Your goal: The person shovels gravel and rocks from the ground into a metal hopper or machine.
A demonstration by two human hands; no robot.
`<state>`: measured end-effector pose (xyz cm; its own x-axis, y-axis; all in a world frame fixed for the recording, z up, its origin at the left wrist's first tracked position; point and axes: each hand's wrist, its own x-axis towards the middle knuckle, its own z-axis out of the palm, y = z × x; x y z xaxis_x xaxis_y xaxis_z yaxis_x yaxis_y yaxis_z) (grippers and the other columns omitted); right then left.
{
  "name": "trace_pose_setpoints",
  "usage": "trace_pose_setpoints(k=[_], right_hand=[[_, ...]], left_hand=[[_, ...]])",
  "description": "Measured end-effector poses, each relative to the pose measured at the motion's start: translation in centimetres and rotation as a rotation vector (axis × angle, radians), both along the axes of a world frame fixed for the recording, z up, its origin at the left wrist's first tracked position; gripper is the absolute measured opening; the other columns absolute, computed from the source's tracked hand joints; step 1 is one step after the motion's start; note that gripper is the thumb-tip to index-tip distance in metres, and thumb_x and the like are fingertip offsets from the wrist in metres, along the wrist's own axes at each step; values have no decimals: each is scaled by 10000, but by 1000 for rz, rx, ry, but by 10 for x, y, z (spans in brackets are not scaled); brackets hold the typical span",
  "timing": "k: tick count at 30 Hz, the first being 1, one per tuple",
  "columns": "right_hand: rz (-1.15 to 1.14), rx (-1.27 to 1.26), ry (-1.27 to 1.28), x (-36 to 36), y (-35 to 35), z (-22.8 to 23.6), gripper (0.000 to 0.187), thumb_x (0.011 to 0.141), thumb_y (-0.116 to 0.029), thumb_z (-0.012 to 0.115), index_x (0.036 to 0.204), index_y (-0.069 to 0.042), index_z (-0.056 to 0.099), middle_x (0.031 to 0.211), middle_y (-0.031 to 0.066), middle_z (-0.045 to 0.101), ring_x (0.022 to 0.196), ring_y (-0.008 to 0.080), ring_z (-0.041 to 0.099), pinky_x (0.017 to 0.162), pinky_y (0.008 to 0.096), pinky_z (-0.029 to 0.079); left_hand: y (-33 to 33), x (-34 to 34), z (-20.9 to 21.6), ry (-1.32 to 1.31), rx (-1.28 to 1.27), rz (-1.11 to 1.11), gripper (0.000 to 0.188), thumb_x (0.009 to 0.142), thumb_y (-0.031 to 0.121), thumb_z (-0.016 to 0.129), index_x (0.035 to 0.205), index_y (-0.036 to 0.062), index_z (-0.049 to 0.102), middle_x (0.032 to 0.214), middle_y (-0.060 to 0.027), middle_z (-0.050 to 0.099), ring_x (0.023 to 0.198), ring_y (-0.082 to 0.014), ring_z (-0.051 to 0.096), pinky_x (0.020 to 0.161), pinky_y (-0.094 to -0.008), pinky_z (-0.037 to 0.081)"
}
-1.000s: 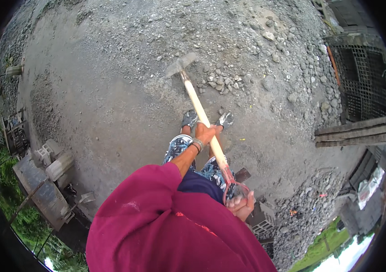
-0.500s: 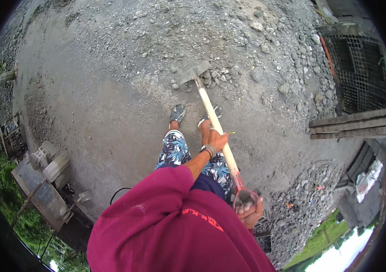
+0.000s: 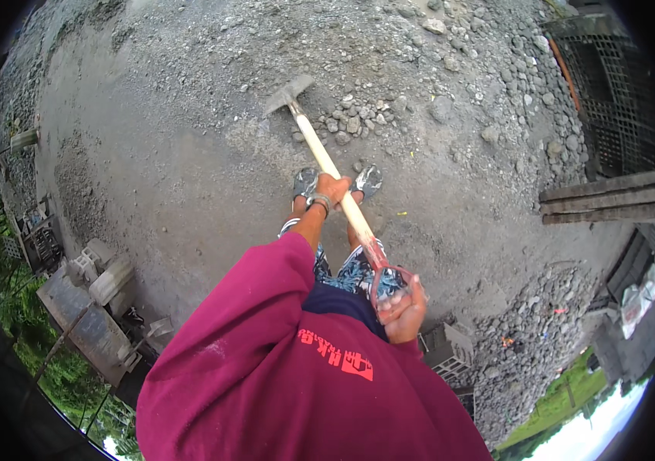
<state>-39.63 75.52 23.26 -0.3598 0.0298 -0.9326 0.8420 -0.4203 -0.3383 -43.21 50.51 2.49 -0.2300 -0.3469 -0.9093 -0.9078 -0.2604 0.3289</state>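
Note:
A shovel [image 3: 317, 144] with a pale wooden shaft slants from my waist out to the far left. My left hand [image 3: 334, 190] is wrapped round the middle of the shaft, above my shoes. At the near end, my right hand [image 3: 406, 311] holds the red D-shaped handle [image 3: 377, 278], its palm turned up and some fingers hidden by the grip. The grey metal blade [image 3: 289, 94] is at the gravelly ground. Just right of the blade lies a small heap of grey stones [image 3: 354, 121].
Loose gravel and larger stones [image 3: 489, 134] cover the far and right ground. Wooden beams [image 3: 604, 201] jut in from the right, below a dark lattice [image 3: 620, 92]. A hollow block [image 3: 448, 349] sits near my right side. Metal equipment [image 3: 85, 323] stands at the left.
The shovel blade has swung left and farther out, away from the stones, which now show more fully. Both hands have moved left and slightly up in the picture, still on the shovel.

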Motion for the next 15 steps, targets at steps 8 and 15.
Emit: trace_pose_setpoints(k=[8, 15], right_hand=[[356, 357, 207, 30, 142, 104, 337, 930, -309, 577, 1021, 15, 577, 465, 20, 436, 378, 149, 454, 398, 293, 451], [90, 75, 171, 3, 148, 118, 387, 949, -336, 554, 1110, 14, 592, 516, 56, 522, 417, 193, 531, 390, 331, 465]], left_hand=[[164, 58, 55, -39, 299, 268, 365, 801, 241, 637, 848, -119, 601, 746, -192, 652, 588, -292, 670, 419, -378, 534], [168, 34, 76, -23, 250, 184, 358, 804, 241, 649, 849, -107, 578, 724, -190, 645, 547, -289, 662, 383, -363, 524]])
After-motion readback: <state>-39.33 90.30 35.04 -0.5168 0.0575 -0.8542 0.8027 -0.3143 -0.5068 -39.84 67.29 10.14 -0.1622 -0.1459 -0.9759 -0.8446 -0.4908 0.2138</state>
